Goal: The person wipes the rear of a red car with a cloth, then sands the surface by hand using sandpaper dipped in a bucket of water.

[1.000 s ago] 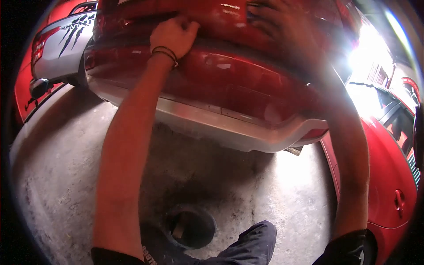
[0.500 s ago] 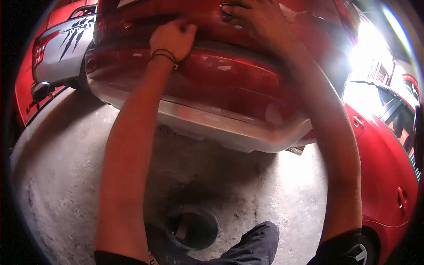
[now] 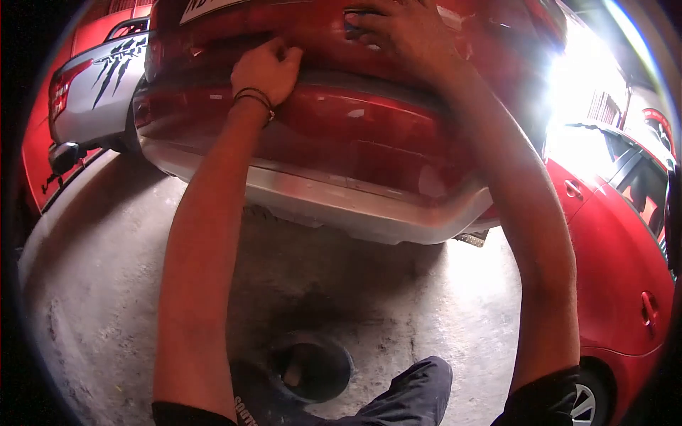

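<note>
Head view: your curled left hand (image 3: 266, 72) and finger-spread right hand (image 3: 408, 35) are at the glossy red car rear (image 3: 334, 124), grips unclear. A silver claw-marked pickup (image 3: 82, 106) stands left, another red car (image 3: 611, 263) right, a round dark bucket (image 3: 344, 380) below.

Grey, stained concrete floor (image 3: 106, 284) spreads across the lower half of the frame, dark with shadow in the middle and glaringly pale right of centre. A hard white light (image 3: 582, 78) floods the upper right, beneath a slanting bright strip (image 3: 636, 39) near the corner. A red surface (image 3: 87, 32) fills the upper left behind a silver vehicle (image 3: 99, 96) with black claw-mark graphics. Another red car (image 3: 618, 263) lines the right edge.
</note>
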